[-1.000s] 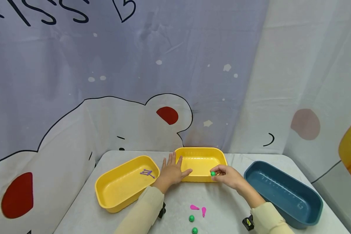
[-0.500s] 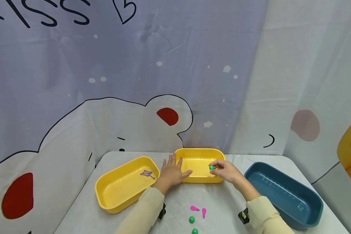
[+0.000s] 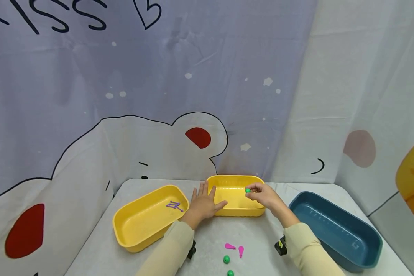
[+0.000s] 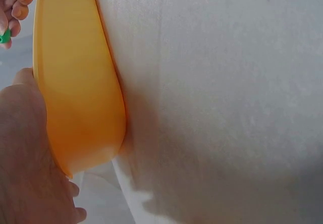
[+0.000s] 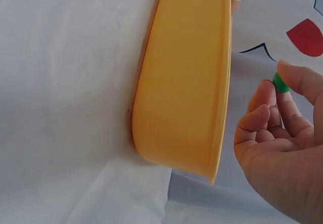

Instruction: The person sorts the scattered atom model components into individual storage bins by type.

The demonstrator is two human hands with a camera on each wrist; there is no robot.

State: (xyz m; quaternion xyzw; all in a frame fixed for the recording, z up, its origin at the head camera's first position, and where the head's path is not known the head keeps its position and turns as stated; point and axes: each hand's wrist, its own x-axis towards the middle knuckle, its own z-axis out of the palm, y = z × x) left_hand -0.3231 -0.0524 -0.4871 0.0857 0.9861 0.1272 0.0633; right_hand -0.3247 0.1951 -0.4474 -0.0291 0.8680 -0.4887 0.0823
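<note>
Pale cloth covers the tabletop [image 3: 262, 245], and a printed curtain [image 3: 151, 69] fills the upper part of the head view behind it. Over the last second your right hand [image 3: 266, 197] has moved slightly up and left in that view, taking the green ball [image 3: 247, 190] from the near rim of the middle tray [image 3: 241, 212] to above its right part. Your right thumb and fingers pinch the ball, so that grip is clamped on it. This shift brings the ball within the tray's outline, which suggests the carry is well along, though the ball has not been let go. Your left hand [image 3: 202, 205] has stayed at the tray's left end, its fingers straight and apart, touching the rim. Two loose balls [image 3: 226, 259] and two pink pieces [image 3: 241, 251] lie at lower centre; purple pieces [image 3: 173, 205] lie in the left tray [image 3: 136, 222], and the blue tray [image 3: 338, 226] stands at lower right.
</note>
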